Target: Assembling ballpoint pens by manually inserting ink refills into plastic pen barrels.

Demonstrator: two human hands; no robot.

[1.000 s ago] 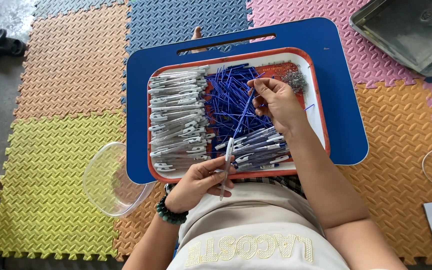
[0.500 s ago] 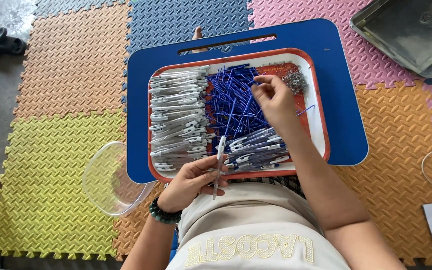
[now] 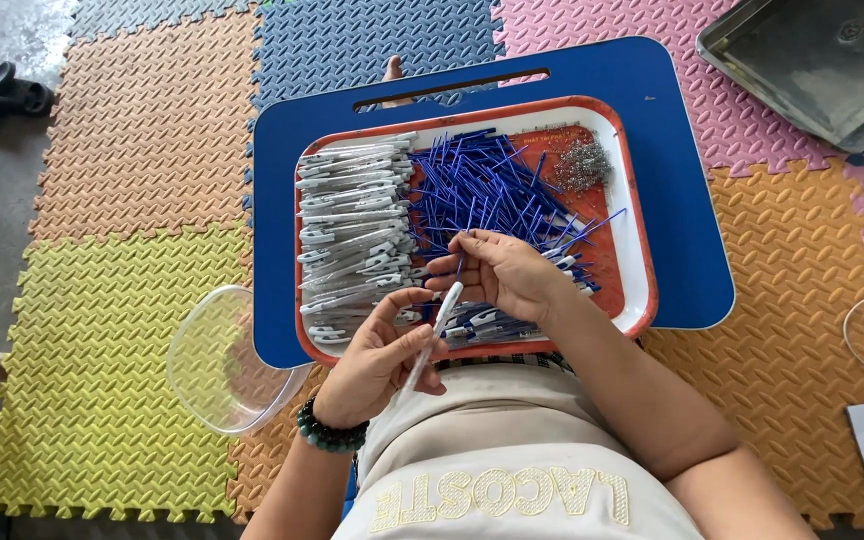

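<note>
Hands meet over the near edge of an orange tray point(image 3: 642, 300) that lies on a blue lap table point(image 3: 692, 200). The left hand point(image 3: 377, 355) holds a clear pen barrel point(image 3: 432, 335) pinched between thumb and fingers, with its tip pointing up toward the right hand. The right hand point(image 3: 502, 272) has its fingers pressed together on a thin blue refill point(image 3: 460, 262), and the lower end of this refill is just at the open end of the barrel.

Inside the tray, a row of white pen barrels point(image 3: 352, 230) fills the left side, a loose heap of blue refills point(image 3: 482, 185) lies in the middle, and a small pile of metal springs point(image 3: 582, 165) sits in the far right corner. Some finished pens point(image 3: 482, 325) lie along the near edge, partly hidden under the right hand.

A clear plastic bowl point(image 3: 222, 360) rests on the foam floor mat point(image 3: 102, 300), touching the near left corner of the lap table. A grey metal tray point(image 3: 812, 60) lies on the mat, well apart beyond the far right corner.
</note>
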